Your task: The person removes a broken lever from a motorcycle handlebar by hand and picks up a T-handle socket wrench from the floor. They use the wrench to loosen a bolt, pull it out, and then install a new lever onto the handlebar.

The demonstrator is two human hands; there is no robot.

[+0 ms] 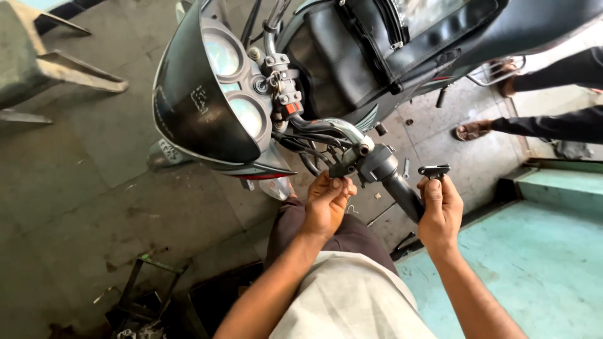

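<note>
A black motorcycle fills the top of the head view, with its dark headlight cowl and two round gauges. My left hand reaches up under the handlebar switch housing, fingers touching its underside beside a bundle of cables. My right hand pinches a small dark metal part just right of the black rubber grip. The tank carries a black bag.
A teal raised floor slab lies at the right. Another person's sandalled feet and dark trouser legs stand at the upper right. A metal frame with scraps sits on the stained concrete at lower left. A grey chair stands at upper left.
</note>
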